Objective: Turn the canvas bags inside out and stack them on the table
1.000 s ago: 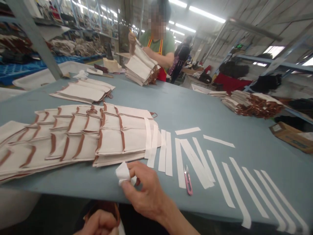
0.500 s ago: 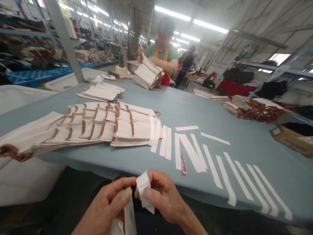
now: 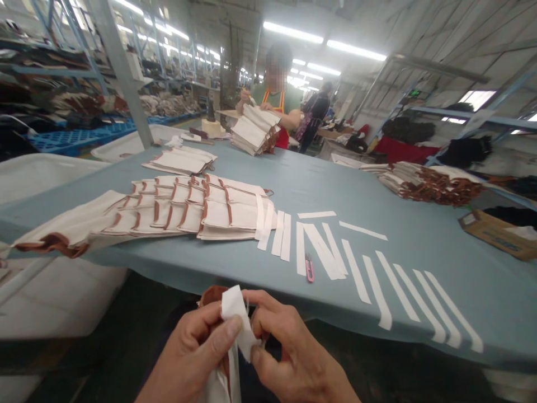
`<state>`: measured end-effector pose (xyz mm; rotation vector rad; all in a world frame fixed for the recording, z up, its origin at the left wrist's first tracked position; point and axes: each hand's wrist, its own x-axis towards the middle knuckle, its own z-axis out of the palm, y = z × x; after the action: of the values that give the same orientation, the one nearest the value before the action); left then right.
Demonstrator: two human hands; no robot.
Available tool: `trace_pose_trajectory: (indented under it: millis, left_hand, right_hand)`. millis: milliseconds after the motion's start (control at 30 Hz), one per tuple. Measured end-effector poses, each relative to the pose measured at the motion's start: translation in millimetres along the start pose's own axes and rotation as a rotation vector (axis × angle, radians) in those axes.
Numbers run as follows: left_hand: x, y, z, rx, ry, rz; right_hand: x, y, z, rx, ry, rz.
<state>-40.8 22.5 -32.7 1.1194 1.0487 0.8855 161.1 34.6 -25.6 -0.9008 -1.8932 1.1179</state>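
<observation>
In front of the table edge, my left hand (image 3: 195, 341) presses its thumb on a short white strip (image 3: 235, 305), which stands up at the fingertips. Below that hand hangs a cream fabric piece (image 3: 234, 372) with brown trim, partly hidden by the fingers. My right hand (image 3: 289, 347) is closed at the strip's right side, its thumb and fingertips pinching the lower end. A thin pale edge shows between the strip and the right fingers; I cannot tell what it is. Pink thread snips (image 3: 309, 270) lie on the table beyond the hands.
Several white strips (image 3: 356, 271) are laid out on the blue-green table (image 3: 293, 179). Overlapping cream fabric pieces (image 3: 176, 207) with brown trim lie left. A co-worker (image 3: 277, 101) stands across, by a fabric stack (image 3: 255, 130). A cardboard box (image 3: 495, 235) sits right.
My left thumb has come onto the white strip, while my right hand has shifted to its lower right end. The view has moved slightly; the table items lie as before.
</observation>
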Motion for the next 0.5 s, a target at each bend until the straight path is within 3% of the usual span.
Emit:
trace_pose_trajectory:
  millis: [167, 367, 500]
  left_hand:
    - [-16.8, 3.7, 10.1, 0.114, 0.146, 0.019]
    - [-24.4, 8.0, 21.6, 0.307, 0.21, 0.075]
    - [-22.3, 13.2, 24.6, 0.343, 0.197, 0.12]
  right_hand:
    - [-21.2, 17.7, -0.4, 0.019, -0.01, 0.072]
    - [-23.0, 9.2, 3.9, 0.121, 0.269, 0.048]
    - [-11.8, -8.7, 20.3, 0.299, 0.346, 0.065]
